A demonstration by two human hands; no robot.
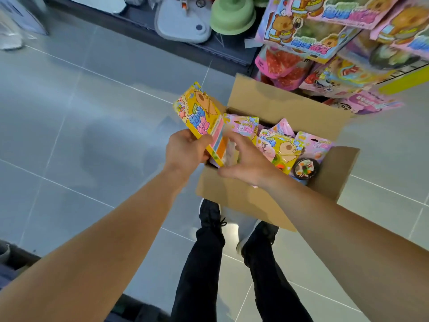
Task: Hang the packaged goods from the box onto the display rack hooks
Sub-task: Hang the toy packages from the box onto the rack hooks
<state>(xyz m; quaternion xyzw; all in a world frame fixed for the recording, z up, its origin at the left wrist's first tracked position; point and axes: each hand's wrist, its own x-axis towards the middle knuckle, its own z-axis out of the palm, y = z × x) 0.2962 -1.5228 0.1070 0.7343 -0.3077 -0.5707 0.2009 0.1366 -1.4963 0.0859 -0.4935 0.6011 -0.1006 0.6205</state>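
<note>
The left hand (pixel 185 152) grips the lower end of a yellow package (pixel 199 117), fingers curled round its edge, holding it tilted above the near-left corner of the cardboard box (pixel 232 191). The right hand (pixel 246 159) is at the same package's lower right edge, thumb and fingers bent toward it in a loose pinch; motion blur there hides whether they actually close on it. The box stands open on the grey tiled floor (pixel 92 112), its far flap (pixel 278 101) raised and a right flap (pixel 341 173) standing up. Inside the box at least four more packages show: a pink one (pixel 243 126) just beside the held package, a second pink one (pixel 284 127) behind it, a yellow one with a cartoon bear (pixel 283 149) in the middle, and a pink one carrying a round black bowl (pixel 306 169) at the box's right side. Beyond the box's far flap hangs the display rack (pixel 336 43), crowded with overlapping pink and yellow packages too many to count reliably. Left of the rack, past the box's far-left corner, a low dark shelf holds a green round item (pixel 232 17) and a grey flat one (pixel 183 22). Near the box's front wall stand the person's two black shoes (pixel 211 217) and dark trousers.
</note>
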